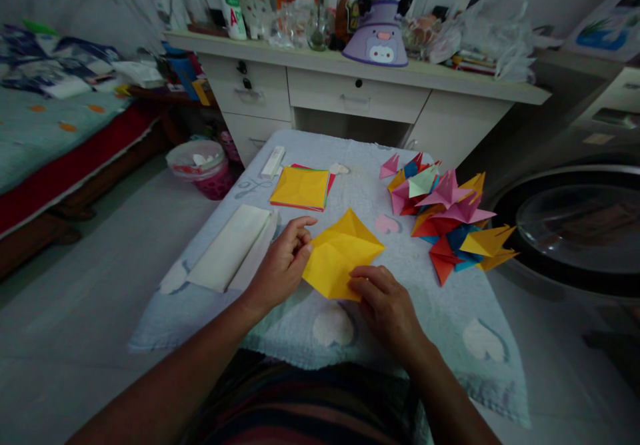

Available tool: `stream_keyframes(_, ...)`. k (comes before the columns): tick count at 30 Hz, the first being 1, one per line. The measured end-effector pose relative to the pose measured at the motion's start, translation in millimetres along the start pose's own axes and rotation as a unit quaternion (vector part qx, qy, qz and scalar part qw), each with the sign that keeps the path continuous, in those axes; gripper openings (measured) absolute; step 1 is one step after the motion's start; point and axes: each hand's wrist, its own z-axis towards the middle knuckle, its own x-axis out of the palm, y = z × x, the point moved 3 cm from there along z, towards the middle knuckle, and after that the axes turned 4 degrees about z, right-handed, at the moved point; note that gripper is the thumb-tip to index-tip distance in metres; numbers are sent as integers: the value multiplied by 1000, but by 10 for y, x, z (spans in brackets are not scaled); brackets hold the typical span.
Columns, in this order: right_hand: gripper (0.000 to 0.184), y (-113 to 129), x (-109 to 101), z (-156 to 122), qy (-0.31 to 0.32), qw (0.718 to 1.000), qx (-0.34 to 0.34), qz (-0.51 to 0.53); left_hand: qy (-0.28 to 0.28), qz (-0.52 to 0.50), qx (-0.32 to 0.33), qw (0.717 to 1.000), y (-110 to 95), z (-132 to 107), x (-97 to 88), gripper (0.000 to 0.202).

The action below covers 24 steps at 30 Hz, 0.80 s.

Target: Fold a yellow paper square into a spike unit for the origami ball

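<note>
A yellow sheet of origami paper (343, 252) with crease lines is held between both hands, above the cloth-covered table. My left hand (287, 258) pinches its left corner between thumb and fingers. At the lower right edge, my right hand (383, 295) grips the sheet, with the thumb hidden under it. Beyond the hands lies a stack of square coloured papers (301, 187), yellow on top with red and green edges below. To the right is a pile of folded paper cranes (447, 212) in pink, red, orange, blue and yellow.
A folded white paper or cloth (233, 248) lies left of my hands, and a small white box (273, 162) sits behind it. The light-blue patterned cloth (333, 328) hangs over the table's edges. A cluttered white desk (320, 58), a pink bin (203, 168) and a washing machine (575, 218) stand around.
</note>
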Motion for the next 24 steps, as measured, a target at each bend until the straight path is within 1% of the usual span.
stream_keyframes(4,33,-103,-14,-42,-35,998,13,43,-44,-38,-12,998,25,-17,3,40)
stream_keyframes(6,32,-191,-17,-56,-48,997,27,52,-58,-48,-30,997,85,-33,38,41)
stream_keyframes(9,29,-321,-10,-68,-52,995,44,76,-62,-67,-69,993,222,-72,128,42)
stream_keyframes(11,25,-398,6,-78,-46,994,60,84,-43,-83,-95,991,318,-105,200,42)
stream_keyframes(13,21,-464,35,-97,-33,993,81,80,-5,-85,-115,990,389,-138,265,46)
stream_keyframes(15,18,-517,71,-122,-20,992,100,73,26,-43,-115,992,420,-167,299,48)
stream_keyframes(16,17,-538,89,-135,-15,991,108,72,31,0,-104,994,421,-179,300,50)
stream_keyframes(18,17,-573,121,-157,-7,989,124,77,9,119,-55,991,390,-198,271,57)
stream_keyframes(20,18,-597,136,-170,-4,987,137,83,-31,240,28,970,326,-221,228,67)
stream_keyframes(21,18,-606,138,-173,-3,986,143,84,-34,283,72,956,292,-235,215,72)
stream_keyframes(22,19,-613,135,-174,-3,986,147,85,-16,313,113,943,265,-250,213,76)
stream_keyframes(24,19,-621,124,-170,-4,985,151,85,69,342,168,922,234,-278,228,82)
